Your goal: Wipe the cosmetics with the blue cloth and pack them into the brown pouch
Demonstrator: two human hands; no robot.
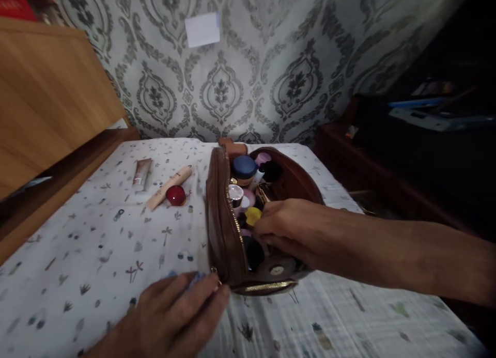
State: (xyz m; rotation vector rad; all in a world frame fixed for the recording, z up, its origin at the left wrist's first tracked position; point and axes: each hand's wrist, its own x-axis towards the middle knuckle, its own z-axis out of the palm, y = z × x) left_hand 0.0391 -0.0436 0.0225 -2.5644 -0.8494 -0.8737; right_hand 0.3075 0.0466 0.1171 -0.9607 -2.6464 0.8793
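A brown leather zip cosmetic pouch [248, 234] lies open on the printed bedsheet [96, 254], crowded with jars and bottles. My right hand [281, 226] reaches in from the right, its fingers among the contents beside a yellow lid [253, 216]; whether they grip anything is hidden. A navy-lidded jar [244, 170] stands toward the back of the pouch. My left hand [174, 311] rests on the sheet at the bottom, its fingertips at the pouch's front corner near the gold zipper [264, 287]. Left of the pouch lie a red round compact [176, 196], a beige tube [141, 174] and a cream stick [169, 187].
Damask-patterned wallpaper [220, 89] rises behind the bed, with a white paper note [202, 30] on it. A wooden headboard or panel [50, 99] stands at the left. A dark wooden shelf [372, 161] holding dark items and papers is at the right.
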